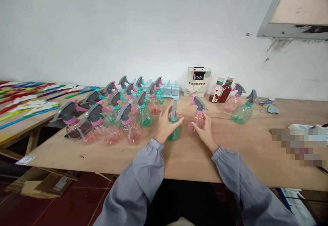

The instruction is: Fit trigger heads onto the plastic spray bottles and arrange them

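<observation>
My left hand (pixel 165 126) is curled around a green spray bottle (pixel 174 135) with a grey trigger head, its thumb lying across the front and its other fingers partly hidden. Just to the right, my right hand (pixel 206 133) grips a clear pink spray bottle (pixel 194 119) between thumb and fingers. Its grey head has a pink nozzle pointing left. Both bottles stand upright on the wooden table (pixel 189 161). Left of my hands is a group of several pink and green spray bottles, the nearest a pink spray bottle (pixel 132 133).
Farther right stand another green spray bottle (pixel 242 113) and a pink spray bottle (pixel 232 103). A paper bag (pixel 197 82) and two bottles of dark liquid (pixel 225 91) are by the wall. Colourful strips (pixel 28 108) cover the left table. A blurred patch (pixel 299 147) lies right.
</observation>
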`<state>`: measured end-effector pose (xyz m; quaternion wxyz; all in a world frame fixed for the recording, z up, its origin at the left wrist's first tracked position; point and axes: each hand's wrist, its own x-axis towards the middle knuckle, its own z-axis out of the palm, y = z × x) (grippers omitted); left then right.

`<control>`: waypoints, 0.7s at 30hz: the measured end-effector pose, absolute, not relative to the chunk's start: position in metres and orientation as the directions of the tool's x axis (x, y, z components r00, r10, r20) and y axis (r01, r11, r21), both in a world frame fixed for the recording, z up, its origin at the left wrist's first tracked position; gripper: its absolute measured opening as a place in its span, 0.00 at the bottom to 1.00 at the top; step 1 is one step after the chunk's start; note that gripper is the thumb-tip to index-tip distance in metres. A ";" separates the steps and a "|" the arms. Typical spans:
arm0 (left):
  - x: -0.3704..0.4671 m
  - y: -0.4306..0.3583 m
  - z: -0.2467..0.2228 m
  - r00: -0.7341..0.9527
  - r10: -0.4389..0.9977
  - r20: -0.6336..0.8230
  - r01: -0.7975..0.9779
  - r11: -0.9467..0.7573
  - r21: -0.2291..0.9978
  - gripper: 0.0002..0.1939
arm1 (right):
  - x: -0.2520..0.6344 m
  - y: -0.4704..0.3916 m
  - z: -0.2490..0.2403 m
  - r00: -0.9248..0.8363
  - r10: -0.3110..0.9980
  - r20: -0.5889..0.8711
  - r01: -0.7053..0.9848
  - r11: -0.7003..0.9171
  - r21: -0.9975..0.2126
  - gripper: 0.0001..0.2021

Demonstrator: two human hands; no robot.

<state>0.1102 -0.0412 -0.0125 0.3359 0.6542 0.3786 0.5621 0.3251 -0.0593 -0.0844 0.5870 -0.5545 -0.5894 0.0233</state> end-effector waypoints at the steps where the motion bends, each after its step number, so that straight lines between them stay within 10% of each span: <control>1: 0.109 -0.046 -0.017 0.084 0.862 0.500 0.218 -0.506 0.835 0.42 | 0.326 -0.059 -0.084 0.301 0.682 0.666 0.623 0.389 -0.679 0.36; 6: 0.096 -0.065 -0.037 0.092 0.872 0.481 0.620 -0.428 0.657 0.36 | 0.323 -0.057 -0.088 0.301 0.687 0.662 0.617 0.389 -0.684 0.37; 13: 0.099 -0.008 -0.029 0.134 0.885 0.445 0.739 -0.388 0.551 0.33 | 0.372 -0.081 -0.070 0.294 0.636 0.714 0.761 0.297 -0.577 0.37; 21: 0.122 0.055 -0.036 0.038 0.891 0.451 0.731 -0.333 0.596 0.39 | 0.580 -0.171 -0.093 0.541 0.211 0.814 0.744 -0.571 -0.347 0.23</control>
